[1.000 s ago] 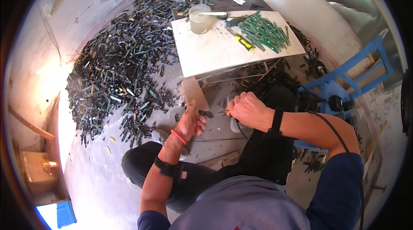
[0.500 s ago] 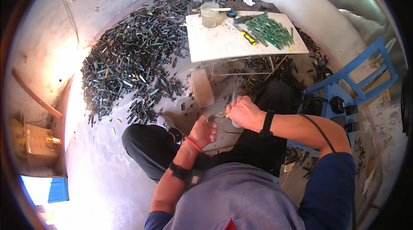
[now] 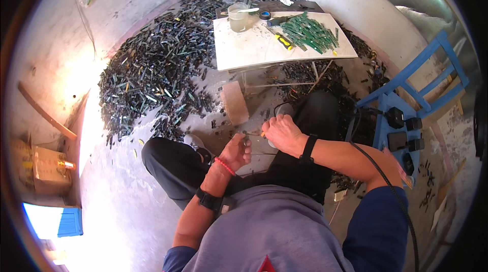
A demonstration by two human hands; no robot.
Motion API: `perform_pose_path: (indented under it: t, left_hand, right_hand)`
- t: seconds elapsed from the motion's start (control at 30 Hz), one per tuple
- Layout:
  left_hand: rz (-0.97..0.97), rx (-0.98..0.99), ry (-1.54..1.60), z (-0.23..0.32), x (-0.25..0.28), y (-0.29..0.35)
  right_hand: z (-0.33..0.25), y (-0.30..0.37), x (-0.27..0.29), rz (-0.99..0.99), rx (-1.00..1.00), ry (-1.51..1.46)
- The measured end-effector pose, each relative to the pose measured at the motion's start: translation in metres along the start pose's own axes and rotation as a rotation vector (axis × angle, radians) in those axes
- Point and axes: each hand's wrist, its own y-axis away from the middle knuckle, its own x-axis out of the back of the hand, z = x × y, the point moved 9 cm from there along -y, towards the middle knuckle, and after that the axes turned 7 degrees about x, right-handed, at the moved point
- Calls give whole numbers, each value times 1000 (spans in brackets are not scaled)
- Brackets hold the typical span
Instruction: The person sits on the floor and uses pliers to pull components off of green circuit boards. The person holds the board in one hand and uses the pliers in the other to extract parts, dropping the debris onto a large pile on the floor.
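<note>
Head view, and we're looking down past our own grey shirt [image 3: 269, 226] at some fiddly work. Our left hand [image 3: 234, 153] is palm-up with the fingers curled in, pinching a small dark piece [image 3: 246, 139] (blurry, so we can't tell what it is exactly). Our right hand [image 3: 284, 133] is closed in a fist round an orange-handled tool [image 3: 263, 133], mostly hidden by the fingers. That piece sits between the two hands, over the gap between our knees, and we can't tell if the tool is touching it.

Just beyond, a tan block [image 3: 234, 103] stands on the floor, near the white surface [image 3: 241, 53]. Up on that we've got a jar [image 3: 238, 22] of cloudy liquid with a pale stick across its rim, a black tape roll [image 3: 265, 15], a yellow-and-black screwdriver [image 3: 283, 41] and a heap of green strips [image 3: 311, 33].

To the left, a big spread of dark strips [image 3: 162, 58] covers the floor. On our right there's a blue chair [image 3: 428, 107] with several black boxes [image 3: 395, 118] on its seat.
</note>
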Motion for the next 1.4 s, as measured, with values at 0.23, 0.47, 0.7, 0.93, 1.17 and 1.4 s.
perform_pose_path:
  t: [0.23,0.47,0.7,0.93,1.17,1.4]
  left_hand:
    - [208,-46,202,-6,13,-14]
    - [262,-32,215,-11,16,-20]
    - [256,-47,61,-9,21,-10]
    - [119,-136,364,-22,68,10]
    - [-154,-282,340,1,33,21]
    - [-133,-255,308,-4,29,20]
  right_hand:
    - [-12,2,-17,-37,-21,13]
    - [-21,1,-31,10,-58,-5]
    - [1,8,-32,11,-115,-284]
    - [51,15,-24,-23,-293,-743]
    - [9,19,-70,-135,-339,-1393]
    - [-7,21,-60,-113,-263,-899]
